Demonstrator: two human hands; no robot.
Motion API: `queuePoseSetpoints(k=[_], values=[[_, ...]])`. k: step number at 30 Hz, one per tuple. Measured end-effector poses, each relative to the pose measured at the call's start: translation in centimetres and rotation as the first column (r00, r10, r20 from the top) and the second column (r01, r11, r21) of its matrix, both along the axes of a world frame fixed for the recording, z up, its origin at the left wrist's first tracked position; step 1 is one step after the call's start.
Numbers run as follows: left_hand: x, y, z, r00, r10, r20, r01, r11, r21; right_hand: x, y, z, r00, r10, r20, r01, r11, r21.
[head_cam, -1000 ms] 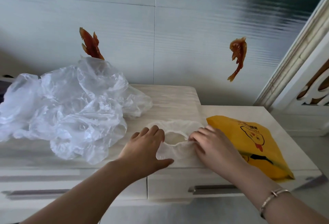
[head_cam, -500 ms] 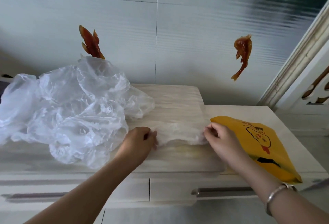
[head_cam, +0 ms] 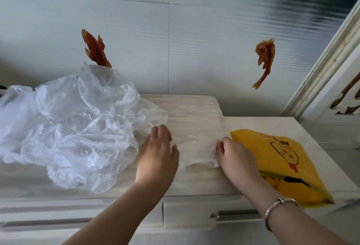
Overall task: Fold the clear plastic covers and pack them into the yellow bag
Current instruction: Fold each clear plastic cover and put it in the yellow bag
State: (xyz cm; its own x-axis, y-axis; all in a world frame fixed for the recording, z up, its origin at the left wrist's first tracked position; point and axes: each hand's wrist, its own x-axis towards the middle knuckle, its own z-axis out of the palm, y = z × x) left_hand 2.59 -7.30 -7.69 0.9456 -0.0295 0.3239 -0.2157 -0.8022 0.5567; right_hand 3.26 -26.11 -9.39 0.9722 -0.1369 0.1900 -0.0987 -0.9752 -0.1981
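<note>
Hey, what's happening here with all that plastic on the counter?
A person is flattening one clear plastic cover on the pale countertop. The left hand lies on its left edge with fingers fairly straight, while the right hand holds its right edge with curled fingers. A crumpled pile of clear covers waits to the left. The yellow bag lies flat on the right, just beside the right hand; whether anything is inside it yet cannot be seen.

Cabinet top (head_cam: 194, 106): plastic covers (head_cam: 68, 124), yellow bag (head_cam: 276, 159).
</note>
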Motion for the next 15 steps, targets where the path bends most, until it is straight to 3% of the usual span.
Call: queuePoseSetpoints(k=[2,5,9,11,13,15], values=[[-0.3,-0.5,0.1,0.955,-0.237,0.178,0.223,0.970,0.093,0.2,0.0,0.0,1.000,-0.016,-0.025,0.016,1.000,-0.001],[-0.9,-1.5,-0.6,0.859,-0.467,0.207,0.415,0.874,0.251,0.3,0.1,-0.1,0.998,-0.033,-0.053,0.034,0.999,0.017],[-0.1,-1.5,-3.1,0.893,-0.443,0.082,0.407,0.872,0.271,-0.2,-0.3,0.2,0.999,-0.028,-0.017,0.028,1.000,-0.006],[0.3,-1.3,-3.5,0.901,-0.434,-0.016,0.426,0.877,0.224,-0.5,-0.1,0.5,0.997,-0.002,0.072,0.005,0.999,-0.042],[0.5,-1.0,-3.6,0.895,-0.441,-0.074,0.446,0.873,0.198,-1.0,0.4,0.8,0.964,0.121,0.235,-0.110,0.992,-0.061],[0.6,-0.8,-3.6,0.882,-0.461,-0.093,0.471,0.863,0.184,-1.5,1.1,0.9,0.912,0.292,0.290,-0.286,0.956,-0.063]])
